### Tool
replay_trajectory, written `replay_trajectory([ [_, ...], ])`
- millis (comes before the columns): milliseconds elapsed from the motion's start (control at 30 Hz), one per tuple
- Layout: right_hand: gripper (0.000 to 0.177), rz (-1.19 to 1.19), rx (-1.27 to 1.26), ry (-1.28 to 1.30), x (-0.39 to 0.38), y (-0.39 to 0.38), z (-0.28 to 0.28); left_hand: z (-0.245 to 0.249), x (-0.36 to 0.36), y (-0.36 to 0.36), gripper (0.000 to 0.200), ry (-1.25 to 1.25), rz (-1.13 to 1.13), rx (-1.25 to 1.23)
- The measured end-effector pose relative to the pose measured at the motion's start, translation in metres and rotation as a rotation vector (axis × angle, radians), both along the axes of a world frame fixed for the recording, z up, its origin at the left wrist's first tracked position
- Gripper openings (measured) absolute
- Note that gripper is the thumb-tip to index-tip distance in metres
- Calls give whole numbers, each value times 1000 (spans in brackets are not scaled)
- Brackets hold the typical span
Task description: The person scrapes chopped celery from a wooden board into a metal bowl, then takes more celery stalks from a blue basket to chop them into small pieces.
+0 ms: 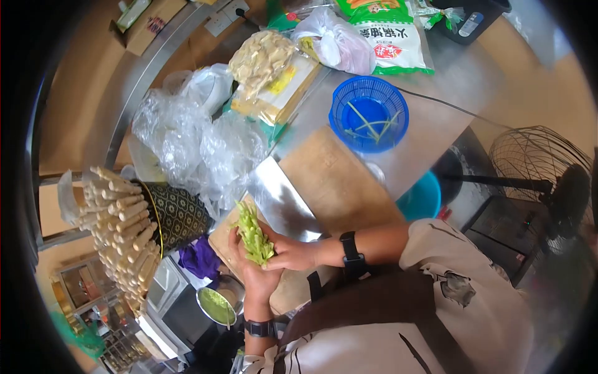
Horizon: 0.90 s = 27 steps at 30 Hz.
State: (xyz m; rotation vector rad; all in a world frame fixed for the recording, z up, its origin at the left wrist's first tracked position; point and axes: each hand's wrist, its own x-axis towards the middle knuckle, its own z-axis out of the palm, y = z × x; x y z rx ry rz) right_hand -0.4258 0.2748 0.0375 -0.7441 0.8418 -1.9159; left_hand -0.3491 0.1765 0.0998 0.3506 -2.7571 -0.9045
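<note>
Cream short-sleeved shirt (473,311), dark print; brown apron (374,305) (black straps); black watch (350,246) right wrist, second watch (260,327) left.

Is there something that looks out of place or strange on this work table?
Nothing looks spilled or broken. One thing stands out: the cleaver lies flat and loose on the cutting board, close to the left hand and right hand, which hold green stalks.
</note>
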Motion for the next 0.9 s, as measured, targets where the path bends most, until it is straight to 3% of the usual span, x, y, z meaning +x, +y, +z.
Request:
replay_trajectory([
  [100, 84, -109, 341, 430, 34, -3, -40, -58, 35, -25, 63, -65, -47, -158],
  [200, 55, 520, 933, 770, -9, 34, 16, -74, 42, -16, 72, -247, 128, -24],
  [267, 26, 149, 762, 677, -40, 79, 13, -88, 43, -15, 88, -289, 154, -42],
  [300, 29, -27, 822, 588, -66, 98, 18, -85, 41, -14, 92, -288, 160, -58],
  [333, 30, -215, 804, 766, -97, 119, 22, -80, 40, -12, 96, -288, 168, -79],
  [367, 30, -318, 1134, 606, -129, 131, 26, -75, 39, -9, 107, -333, 181, -82],
  [400, 34, -714, 1171, 797, -160, 142, 3, -74, 41, -6, 109, -338, 193, -119],
  [467, 40, -711, 1592, 1111, -208, 166, 9, -71, 42, -2, 112, -345, 216, -200],
  [567, 49, -400, 1868, 1061, -222, 155, 40, -63, 43, 9, 110, -388, 356, -251],
  [667, 65, -160, 1890, 962, -227, 142, 36, -70, 49, 4, 113, -483, 391, -130],
  [700, 69, -263, 1889, 1037, -227, 139, 24, -75, 52, 2, 115, -432, 353, -217],
  [767, 78, -448, 1842, 1191, -225, 142, -9, -72, 52, 1, 115, -450, 333, -149],
  [800, 85, -360, 1836, 1084, -233, 143, -18, -70, 53, -1, 116, -464, 330, -116],
  [833, 84, -512, 1778, 1102, -234, 143, -31, -72, 57, -1, 116, -385, 311, -130],
  [900, 84, -560, 1733, 1215, -236, 141, -38, -74, 61, 0, 119, -319, 288, -111],
])
